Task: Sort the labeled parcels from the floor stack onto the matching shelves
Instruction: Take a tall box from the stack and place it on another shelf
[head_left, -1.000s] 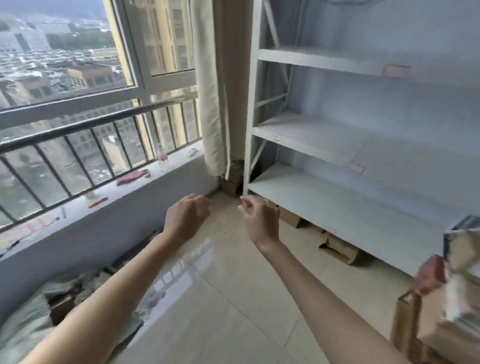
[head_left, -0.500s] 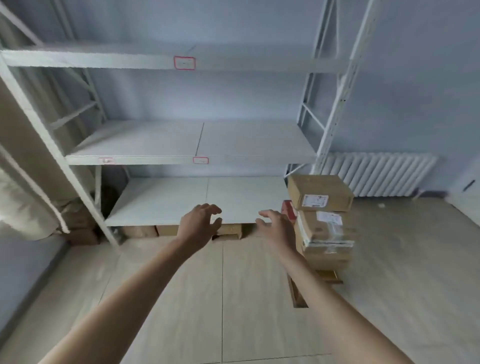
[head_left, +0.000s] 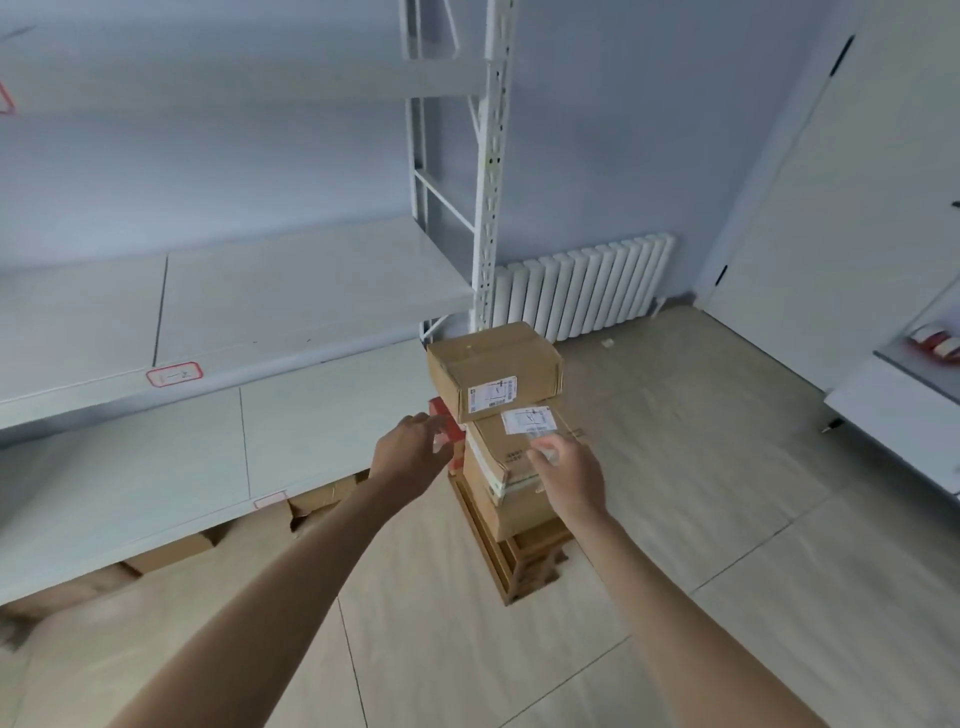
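Note:
A stack of cardboard parcels stands on the floor right of the white shelf rack. The top parcel (head_left: 493, 366) is brown with a white label on its front. Under it sits a second labelled parcel (head_left: 519, 452), with a red box (head_left: 448, 426) behind it at the left. My left hand (head_left: 410, 454) reaches toward the stack's left side, fingers apart, just short of the red box. My right hand (head_left: 569, 480) is in front of the second parcel, fingers loosely curled, holding nothing. The middle shelf (head_left: 291, 291) carries a red-framed label (head_left: 174, 374); the lower shelf (head_left: 156, 467) has another (head_left: 270, 501).
Flattened cardboard boxes (head_left: 171, 551) lie under the lowest shelf. A white radiator (head_left: 582, 286) lines the far wall behind the stack. A white table edge (head_left: 893, 410) with a red-and-white item (head_left: 935, 345) juts in at the right. Tiled floor spreads around the stack.
The view has swung right from the window to the shelves and then to the parcel stack. Both hands have moved closer to the stack, which now sits directly in front.

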